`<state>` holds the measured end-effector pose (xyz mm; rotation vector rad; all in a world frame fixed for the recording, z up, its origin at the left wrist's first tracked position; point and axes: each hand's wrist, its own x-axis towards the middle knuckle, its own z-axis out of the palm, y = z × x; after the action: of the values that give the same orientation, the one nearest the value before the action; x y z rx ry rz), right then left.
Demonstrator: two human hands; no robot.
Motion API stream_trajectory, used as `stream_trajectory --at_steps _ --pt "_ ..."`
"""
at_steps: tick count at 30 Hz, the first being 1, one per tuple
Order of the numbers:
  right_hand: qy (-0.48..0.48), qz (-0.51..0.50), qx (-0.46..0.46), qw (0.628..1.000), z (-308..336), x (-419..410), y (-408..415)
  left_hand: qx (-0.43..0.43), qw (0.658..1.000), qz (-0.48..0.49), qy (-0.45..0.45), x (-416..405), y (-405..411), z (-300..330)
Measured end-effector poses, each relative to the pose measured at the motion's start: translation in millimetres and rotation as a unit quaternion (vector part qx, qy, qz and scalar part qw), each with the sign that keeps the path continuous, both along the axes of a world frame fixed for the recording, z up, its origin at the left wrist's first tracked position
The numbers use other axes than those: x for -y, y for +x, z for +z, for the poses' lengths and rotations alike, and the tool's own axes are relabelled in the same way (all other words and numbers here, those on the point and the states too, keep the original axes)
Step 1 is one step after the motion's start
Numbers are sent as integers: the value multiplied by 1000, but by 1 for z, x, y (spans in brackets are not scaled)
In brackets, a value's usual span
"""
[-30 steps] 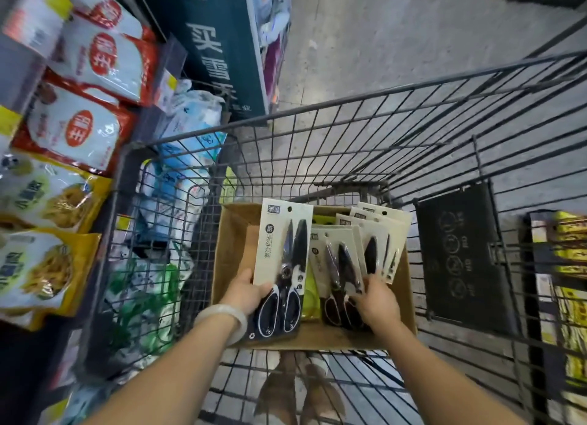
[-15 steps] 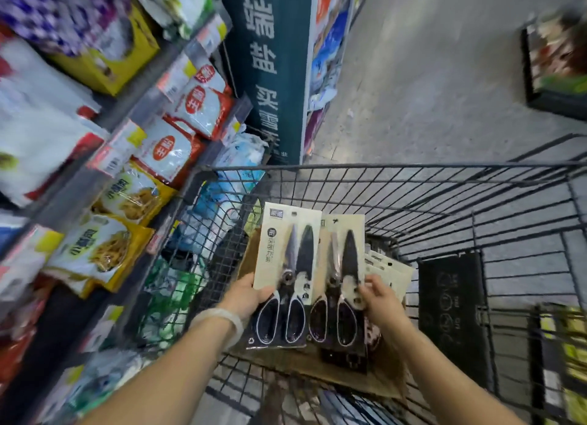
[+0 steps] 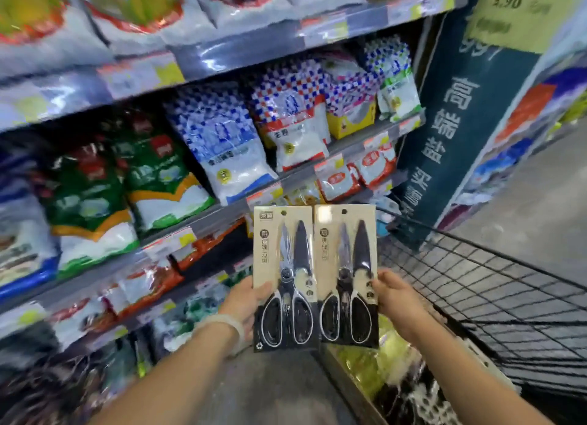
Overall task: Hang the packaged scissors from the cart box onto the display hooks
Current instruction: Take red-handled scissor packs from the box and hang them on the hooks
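At lower centre of the frame the left hand (image 3: pixel 246 301) and right hand (image 3: pixel 395 297) each pinch a scissors pack (image 3: pixel 284 278) (image 3: pixel 346 275) upright, side by side, where either card could slip from so thin an edge grip, and no display hooks show.

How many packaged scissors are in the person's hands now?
2. One pack of scissors is in the left hand, the other pack in the right hand, held side by side. More could be hidden behind them.
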<state>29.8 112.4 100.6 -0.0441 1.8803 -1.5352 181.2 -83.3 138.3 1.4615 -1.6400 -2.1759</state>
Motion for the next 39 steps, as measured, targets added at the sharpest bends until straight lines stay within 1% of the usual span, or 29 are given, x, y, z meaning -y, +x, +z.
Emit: stream_trajectory --at_steps 5,9,12,13,17,23,26,28,31,33,36,39 --pt "-13 135 -59 989 20 72 57 -20 993 115 -33 33 107 24" --pt "-29 239 -89 967 31 132 130 -33 980 192 -49 47 213 37" --pt "-69 313 -114 940 22 175 198 -52 962 262 -53 53 301 46" --pt "-74 332 -123 932 29 185 227 -53 956 284 -54 55 333 48" --pt "-85 391 -135 906 53 222 358 -64 927 364 -64 59 465 55" --pt "-97 505 -178 839 75 268 549 -68 876 470 -86 42 650 79" --pt "-108 550 -161 812 83 286 636 -66 843 523 -110 32 729 82" --pt "-106 575 -143 799 85 299 690 -59 813 564 -128 26 775 79" --pt "-110 617 -130 768 86 317 760 -59 775 617 -125 23 835 71" --pt "-110 632 -125 757 85 332 800 -69 754 643 -116 26 869 63" --pt "-105 652 -116 742 77 361 854 -76 737 663 -106 44 915 55" --pt "-97 667 -123 728 68 406 907 -72 730 672 -103 79 962 50"
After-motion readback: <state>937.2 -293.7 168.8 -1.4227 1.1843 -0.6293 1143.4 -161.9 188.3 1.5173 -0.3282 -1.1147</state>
